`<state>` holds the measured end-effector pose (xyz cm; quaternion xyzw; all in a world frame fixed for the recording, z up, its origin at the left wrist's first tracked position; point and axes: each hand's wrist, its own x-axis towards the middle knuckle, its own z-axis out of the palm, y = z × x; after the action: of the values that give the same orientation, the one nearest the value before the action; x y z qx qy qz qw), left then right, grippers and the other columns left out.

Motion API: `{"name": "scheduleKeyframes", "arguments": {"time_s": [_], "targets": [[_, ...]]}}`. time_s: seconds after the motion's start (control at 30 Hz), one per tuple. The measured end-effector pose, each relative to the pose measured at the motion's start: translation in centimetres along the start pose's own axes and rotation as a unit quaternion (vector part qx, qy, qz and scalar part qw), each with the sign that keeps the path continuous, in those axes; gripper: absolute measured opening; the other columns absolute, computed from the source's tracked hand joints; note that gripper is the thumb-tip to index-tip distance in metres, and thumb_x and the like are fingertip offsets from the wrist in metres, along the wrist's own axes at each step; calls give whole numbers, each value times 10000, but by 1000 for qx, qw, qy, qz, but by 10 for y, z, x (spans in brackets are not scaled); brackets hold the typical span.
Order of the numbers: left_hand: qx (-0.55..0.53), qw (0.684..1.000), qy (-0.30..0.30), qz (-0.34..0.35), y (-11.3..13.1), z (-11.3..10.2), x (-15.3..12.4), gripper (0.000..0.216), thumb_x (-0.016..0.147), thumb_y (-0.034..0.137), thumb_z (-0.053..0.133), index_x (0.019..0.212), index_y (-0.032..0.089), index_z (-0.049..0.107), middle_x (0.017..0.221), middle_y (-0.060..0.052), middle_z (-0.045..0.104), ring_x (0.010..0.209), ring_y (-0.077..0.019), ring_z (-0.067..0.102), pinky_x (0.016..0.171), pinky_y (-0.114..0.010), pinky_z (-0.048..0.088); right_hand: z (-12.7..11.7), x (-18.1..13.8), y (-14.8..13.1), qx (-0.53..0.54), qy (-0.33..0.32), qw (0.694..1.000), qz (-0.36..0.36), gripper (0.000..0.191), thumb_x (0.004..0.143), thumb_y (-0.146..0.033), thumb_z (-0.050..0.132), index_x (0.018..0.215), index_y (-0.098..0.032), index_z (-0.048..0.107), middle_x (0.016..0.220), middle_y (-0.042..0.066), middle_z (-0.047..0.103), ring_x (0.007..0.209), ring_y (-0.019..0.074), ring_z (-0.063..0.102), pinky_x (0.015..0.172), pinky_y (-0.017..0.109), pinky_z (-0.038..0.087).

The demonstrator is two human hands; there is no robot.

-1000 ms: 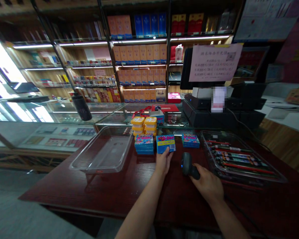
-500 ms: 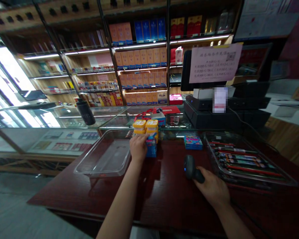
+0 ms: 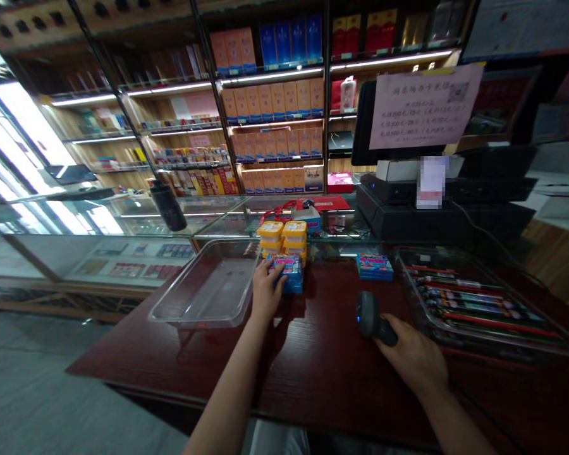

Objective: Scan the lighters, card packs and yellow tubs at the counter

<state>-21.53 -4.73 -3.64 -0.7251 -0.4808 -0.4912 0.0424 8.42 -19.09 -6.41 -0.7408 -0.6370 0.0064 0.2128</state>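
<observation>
My left hand (image 3: 267, 292) is at the left side of a stack of small blue patterned boxes (image 3: 291, 276) on the dark red table. Its fingers are spread apart and touch the left end of the stack. Directly behind stand stacked tubs with yellow lids (image 3: 294, 230). In my right hand (image 3: 415, 354) is a black handheld barcode scanner (image 3: 368, 314) with a small blue light, held just above the table. A second, lower stack of blue boxes (image 3: 375, 268) lies to the right, beyond the scanner.
On the left stands a clear plastic tray (image 3: 189, 319). Another clear tray (image 3: 459, 332) on the right holds several pencils. Behind are a glass counter (image 3: 218, 218), a black cash register (image 3: 398, 218) with a paper sign (image 3: 422, 110), and a dark bottle (image 3: 169, 205).
My left hand has slid down off the top of the blue stack to its left side, its fingers spreading and uncovering the top box. The scanner stays in my right hand. The view has shifted slightly.
</observation>
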Motion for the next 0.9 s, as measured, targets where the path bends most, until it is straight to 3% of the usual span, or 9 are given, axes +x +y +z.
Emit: {"name": "scheduleKeyframes", "arguments": {"time_s": [0.2, 0.4, 0.53, 0.63, 0.77, 0.9], "targets": [[-31, 999, 7, -16, -4, 14, 6, 244, 805, 259, 605, 1032, 262, 697, 1220, -96, 566, 1168, -271, 496, 1034, -488, 358, -1, -1, -2, -11, 10, 1000, -2, 317, 854, -414, 478, 1117, -280, 591, 979, 20, 713, 793, 209, 678, 651, 313, 455], [-15, 999, 11, -30, 2, 12, 7, 260, 799, 248, 601, 1043, 260, 690, 1249, -92, 549, 1222, -287, 451, 1043, -513, 342, -2, -1, -3, -12, 12, 1000, -2, 328, 847, -421, 479, 1124, -280, 588, 972, 22, 716, 790, 213, 679, 637, 311, 452], [-11, 1000, 21, -12, 24, 6, 7, 287, 791, 250, 618, 1070, 289, 675, 1329, -85, 492, 1359, -322, 276, 1112, -551, 205, -3, 0, -3, -10, 9, 1000, 2, 318, 857, -424, 477, 1118, -279, 585, 963, 17, 714, 799, 220, 681, 643, 314, 456], [-93, 996, 7, 2, 52, 10, 8, 298, 768, 215, 644, 1052, 299, 678, 1345, -71, 487, 1382, -305, 245, 1143, -522, 148, -3, 0, -3, -8, 12, 1000, 0, 318, 854, -397, 492, 1129, -264, 583, 965, 22, 714, 809, 215, 680, 655, 310, 458], [-301, 951, -61, -26, 85, 38, 9, 295, 672, 149, 716, 927, 295, 712, 1226, -67, 593, 1333, -286, 356, 1148, -482, 172, -5, 1, -5, -2, 10, 1000, 17, 305, 852, -368, 497, 1127, -268, 587, 997, 22, 710, 832, 206, 676, 666, 304, 455], [-426, 895, -126, -48, 98, 92, 15, 292, 580, 96, 747, 813, 267, 715, 1059, -95, 672, 1178, -277, 526, 1097, -458, 293, -5, 1, -4, -6, 11, 999, 40, 309, 851, -385, 504, 1124, -268, 587, 1005, 22, 710, 844, 213, 672, 682, 316, 455]]}}
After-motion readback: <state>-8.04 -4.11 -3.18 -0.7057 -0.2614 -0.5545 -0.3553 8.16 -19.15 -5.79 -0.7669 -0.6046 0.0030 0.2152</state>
